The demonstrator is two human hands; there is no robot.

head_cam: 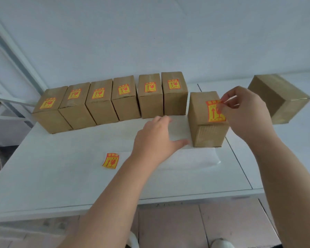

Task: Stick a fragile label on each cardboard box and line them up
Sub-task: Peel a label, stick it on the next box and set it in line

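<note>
Right hand [247, 113] pinches the label [214, 111] by its top corner, on top of the box [204, 127]. Left hand [156, 138] lies loose beside it, not bracing, so the box could slide and the label might crease.

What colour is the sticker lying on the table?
The loose sticker is yellow with red marks; head view.

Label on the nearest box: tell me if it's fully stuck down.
Not fully: the right hand pinches the label by its top corner.
</note>
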